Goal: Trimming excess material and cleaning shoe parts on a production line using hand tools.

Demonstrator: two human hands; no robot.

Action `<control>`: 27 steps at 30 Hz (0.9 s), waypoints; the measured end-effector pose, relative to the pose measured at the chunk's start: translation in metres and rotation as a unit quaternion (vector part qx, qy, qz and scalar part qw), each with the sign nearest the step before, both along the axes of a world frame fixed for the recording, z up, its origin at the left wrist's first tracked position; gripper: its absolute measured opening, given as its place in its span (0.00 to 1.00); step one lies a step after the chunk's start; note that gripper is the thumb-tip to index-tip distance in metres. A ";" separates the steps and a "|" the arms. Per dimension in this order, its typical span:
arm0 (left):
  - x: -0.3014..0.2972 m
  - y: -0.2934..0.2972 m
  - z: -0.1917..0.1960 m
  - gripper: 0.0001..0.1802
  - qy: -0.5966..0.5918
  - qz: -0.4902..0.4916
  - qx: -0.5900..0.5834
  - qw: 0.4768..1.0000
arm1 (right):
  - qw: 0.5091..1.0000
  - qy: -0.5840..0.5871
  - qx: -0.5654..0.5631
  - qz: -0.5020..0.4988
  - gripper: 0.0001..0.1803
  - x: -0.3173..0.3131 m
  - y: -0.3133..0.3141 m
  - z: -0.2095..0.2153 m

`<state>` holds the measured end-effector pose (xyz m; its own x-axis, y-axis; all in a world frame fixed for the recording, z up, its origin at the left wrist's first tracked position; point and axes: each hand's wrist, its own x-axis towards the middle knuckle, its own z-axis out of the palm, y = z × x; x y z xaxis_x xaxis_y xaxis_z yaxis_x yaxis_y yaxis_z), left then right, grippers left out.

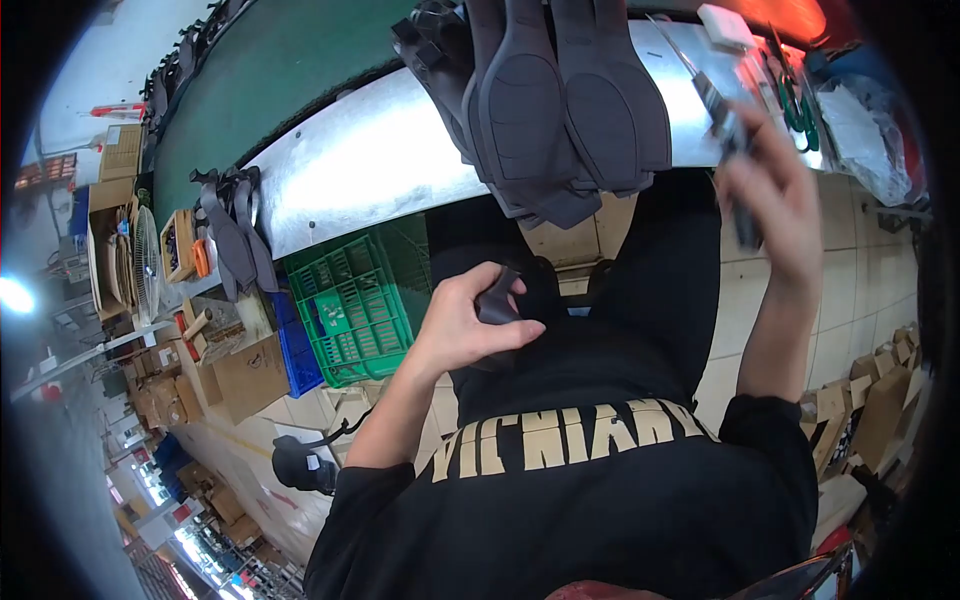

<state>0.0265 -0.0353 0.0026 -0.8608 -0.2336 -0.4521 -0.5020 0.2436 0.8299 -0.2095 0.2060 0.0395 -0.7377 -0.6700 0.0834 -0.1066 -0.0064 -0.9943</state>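
My left hand (465, 325) is closed around a small dark grey piece (495, 300) above my lap, its thumb stretched along the near side. Most of that piece is hidden by the fingers, so its kind does not show. Over the right part of the metal bench edge, my right hand (775, 195) grips a dark-handled tool (743, 215), blurred by motion. A slim metal shaft seems to run from it toward the far left; its exact kind is unclear. Between the hands and farther off, a bundle of dark grey shoe soles (525, 110) overhangs the bench's front edge.
Behind the metal bench (350, 160) runs a green belt (270, 90). Green-handled scissors (795, 105) and a white block (727, 27) lie at the far right, near a clear plastic bag (865, 140). More dark parts (235, 225) hang at left, above a green crate (350, 315).
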 end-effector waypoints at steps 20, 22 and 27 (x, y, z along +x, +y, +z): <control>-0.014 0.023 -0.009 0.27 0.014 -0.086 -0.035 0.996 | 0.927 -0.314 0.068 0.194 0.29 0.115 -0.028 -0.054; -0.014 0.024 -0.010 0.27 0.019 -0.086 -0.033 0.996 | 0.928 -0.311 0.072 0.191 0.29 0.115 -0.027 -0.054; -0.014 0.024 -0.009 0.27 0.016 -0.085 -0.031 0.996 | 0.928 -0.312 0.064 0.192 0.29 0.115 -0.027 -0.057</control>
<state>0.0123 -0.0113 -0.0069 -0.9043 -0.1101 -0.4125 -0.4222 0.3739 0.8258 -0.0940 0.1794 -0.0178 -0.3201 -0.8687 -0.3780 0.4756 0.1977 -0.8571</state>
